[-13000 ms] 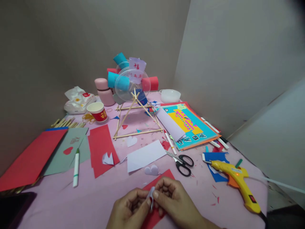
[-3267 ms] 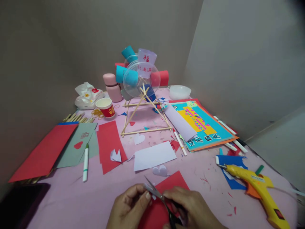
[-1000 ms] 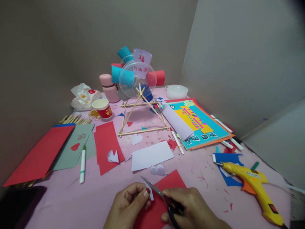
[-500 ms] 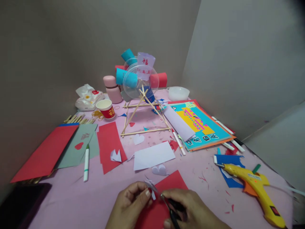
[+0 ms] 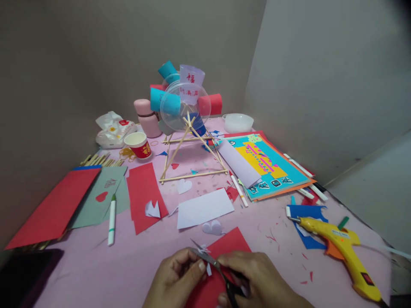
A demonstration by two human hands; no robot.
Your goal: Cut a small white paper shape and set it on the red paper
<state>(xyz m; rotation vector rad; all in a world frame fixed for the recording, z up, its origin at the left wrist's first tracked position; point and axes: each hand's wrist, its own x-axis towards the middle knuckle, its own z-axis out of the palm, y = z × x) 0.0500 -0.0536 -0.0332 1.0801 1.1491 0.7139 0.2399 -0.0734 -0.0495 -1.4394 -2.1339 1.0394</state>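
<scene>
My left hand (image 5: 181, 276) pinches a small white paper piece (image 5: 209, 269), partly hidden by the fingers. In my right hand (image 5: 253, 276) is a pair of black-handled scissors (image 5: 231, 291). The scissor blades reach across to the paper at my left fingertips, their tips parted. Beneath both hands lies a sheet of red paper (image 5: 233, 244). Just beyond it rest pale paper hearts (image 5: 212, 227) and a white paper rectangle (image 5: 205, 208).
A stick frame (image 5: 192, 176) carries a clear wheel (image 5: 185, 107) with coloured cups. At right lies a yellow glue gun (image 5: 342, 248). Left are a marker (image 5: 111, 220), red paper (image 5: 56, 205), a paper cup (image 5: 138, 145) and a dark phone-like slab (image 5: 30, 273).
The scissor blades have opened wider around the white paper, and the handles have spread apart. The whole view has shifted slightly, so the table things sit a little further left.
</scene>
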